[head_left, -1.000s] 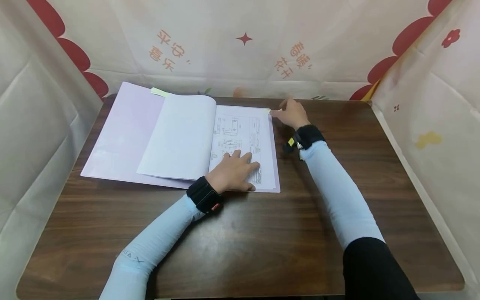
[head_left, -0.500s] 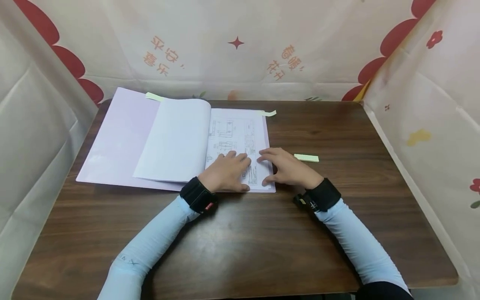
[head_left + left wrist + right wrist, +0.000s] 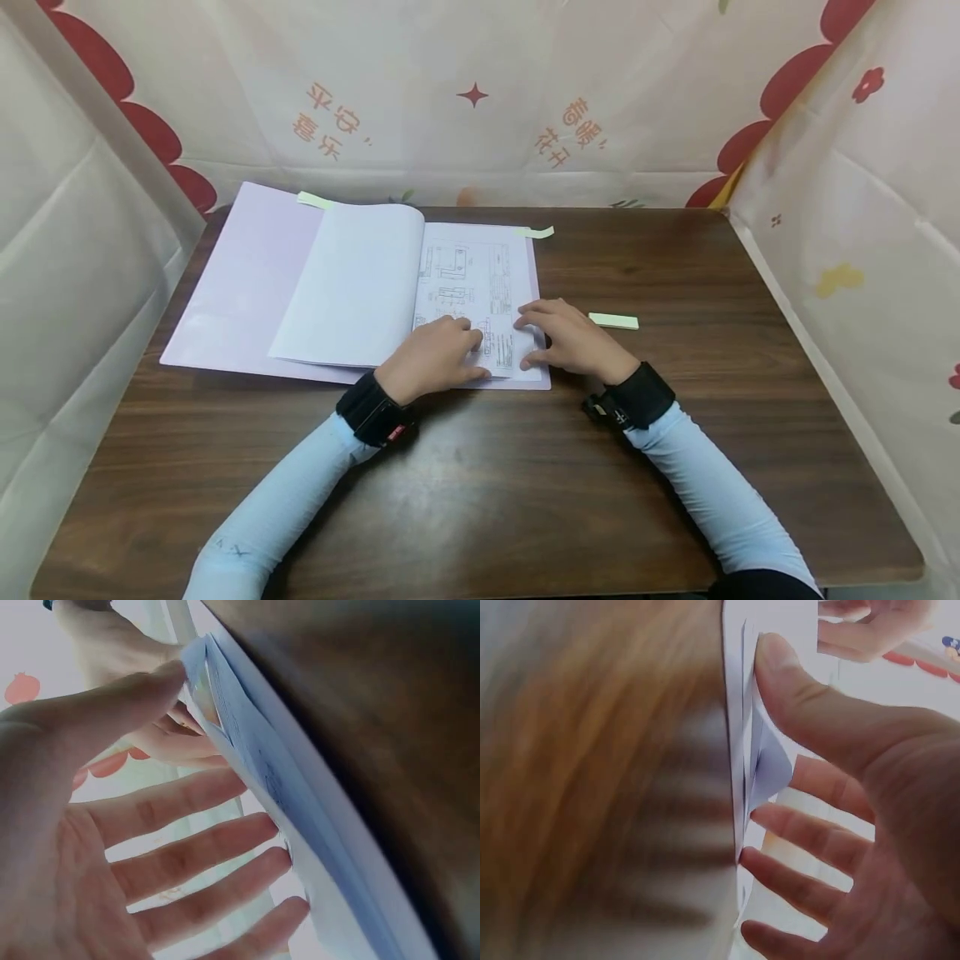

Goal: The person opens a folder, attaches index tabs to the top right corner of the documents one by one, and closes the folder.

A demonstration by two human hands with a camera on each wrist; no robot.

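Observation:
A lilac folder lies spread on the table, its turned white page to the left and a page of technical drawings to the right. My left hand rests its fingertips low on the drawing page, thumb toward the bottom edge. In the left wrist view the page's edge bulges up by the thumb. My right hand touches the folder's right edge, fingers spread and gently bent; the right wrist view shows a curled page corner between thumb and fingers.
A pale green sticky-note strip lies right of my right hand. Another strip sticks out from the drawing page's top right corner, and a green tab tops the left pages. Pale printed curtains surround the brown table.
My right hand came down from the page's top corner to its lower right edge; a strip now lies beside it. My left hand has drawn back slightly leftward, the page's lower corner shifting with it.

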